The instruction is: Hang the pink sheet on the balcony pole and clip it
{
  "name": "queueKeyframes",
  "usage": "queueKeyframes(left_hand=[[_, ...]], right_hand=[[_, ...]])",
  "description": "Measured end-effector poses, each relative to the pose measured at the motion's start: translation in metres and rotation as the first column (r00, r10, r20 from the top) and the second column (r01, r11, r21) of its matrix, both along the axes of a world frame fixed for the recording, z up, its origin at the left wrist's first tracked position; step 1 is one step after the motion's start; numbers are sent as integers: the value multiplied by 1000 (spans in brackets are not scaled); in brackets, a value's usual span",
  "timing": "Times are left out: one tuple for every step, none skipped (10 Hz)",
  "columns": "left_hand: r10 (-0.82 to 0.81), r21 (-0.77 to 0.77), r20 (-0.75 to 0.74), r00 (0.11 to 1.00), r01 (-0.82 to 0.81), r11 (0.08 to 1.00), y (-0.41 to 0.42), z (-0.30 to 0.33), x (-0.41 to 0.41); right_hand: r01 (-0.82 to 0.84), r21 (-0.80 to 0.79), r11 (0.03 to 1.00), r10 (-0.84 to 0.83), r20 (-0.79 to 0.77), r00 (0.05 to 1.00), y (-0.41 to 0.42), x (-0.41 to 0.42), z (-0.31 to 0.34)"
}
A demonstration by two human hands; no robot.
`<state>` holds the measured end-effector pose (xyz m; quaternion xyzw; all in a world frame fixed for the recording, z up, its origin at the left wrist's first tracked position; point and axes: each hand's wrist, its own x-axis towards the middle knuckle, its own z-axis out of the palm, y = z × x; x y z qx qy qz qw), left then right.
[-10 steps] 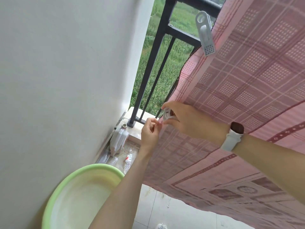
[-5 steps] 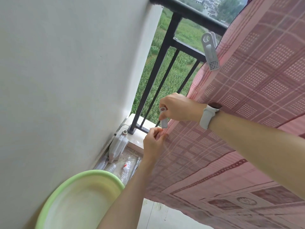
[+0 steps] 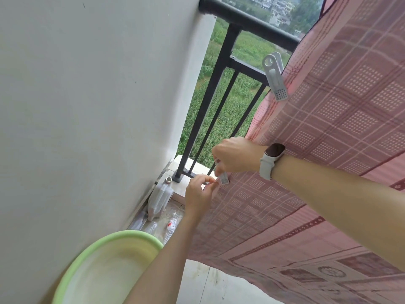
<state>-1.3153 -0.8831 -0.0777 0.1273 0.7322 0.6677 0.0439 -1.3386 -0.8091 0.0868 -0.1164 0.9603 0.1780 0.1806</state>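
1. One pink sheet (image 3: 328,150) hangs draped over the dark balcony pole (image 3: 247,20), its left edge falling beside the railing bars (image 3: 217,119).
2. Two clips show: a grey one (image 3: 275,79) already bites the sheet's upper edge, and a small pale clip (image 3: 223,177) sits lower down at the edge.
3. Both hands work at that lower edge. The right hand (image 3: 237,154) pinches the small clip from above; the left hand (image 3: 200,190) pinches the sheet's edge just below it, fingers curled.
4. To do this step well, I judge the left hand should keep the edge taut and flat while the right squeezes the clip wide and seats it fully over the cloth.
5. One white watch (image 3: 270,161) is on the right wrist; one green basin (image 3: 109,266) and one plastic jug (image 3: 160,198) stand by the wall.
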Motion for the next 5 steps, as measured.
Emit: queueKeyframes(left_hand=[[5, -39, 31, 1000, -3, 999, 0, 1, 2], [-14, -110, -3, 1000, 14, 994, -3, 7, 2], [-46, -207, -31, 998, 38, 978, -17, 17, 1], [93, -318, -131, 987, -130, 939, -37, 42, -8], [244, -279, -334, 911, -342, 897, -43, 91, -10]], right_hand=[[-109, 101, 989, 112, -19, 994, 0, 8, 1], [-249, 85, 965, 260, -170, 950, 5, 23, -1], [-337, -34, 941, 299, -388, 872, 8, 41, 0], [-425, -272, 863, 176, -626, 759, 8, 54, 6], [-367, -544, 755, -115, -660, 743, 8, 73, 29]])
